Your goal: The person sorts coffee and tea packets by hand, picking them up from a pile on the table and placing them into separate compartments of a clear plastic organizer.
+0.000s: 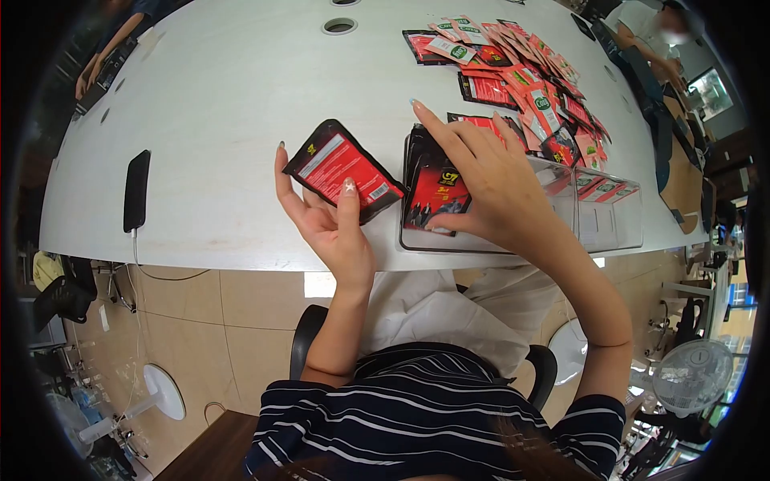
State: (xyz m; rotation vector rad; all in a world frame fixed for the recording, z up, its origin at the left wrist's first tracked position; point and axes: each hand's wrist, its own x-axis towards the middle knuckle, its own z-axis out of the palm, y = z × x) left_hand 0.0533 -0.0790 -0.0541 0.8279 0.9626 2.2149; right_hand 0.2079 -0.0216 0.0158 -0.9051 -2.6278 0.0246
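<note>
My left hand [334,234] pinches a red and black coffee sachet [330,167] under its thumb, with the printed back facing up. The sachet tilts over the table, just left of a clear plastic box [600,231]. In the box's left compartment stands a stack of black and red G7 coffee sachets [433,195]. Over that stack is my right hand [504,191], fingers stretched and spread, its thumb touching the lower edge of the front sachet. Pink-red sachets [603,189] sit in the right compartment. My right hand hides part of the box's middle.
A loose pile of pink and black sachets [533,84] lies behind the box. A black phone [137,191] with a cable rests at the left. Cable holes [339,26] pierce the white table [233,120]. Other people [642,28] sit at the far corners.
</note>
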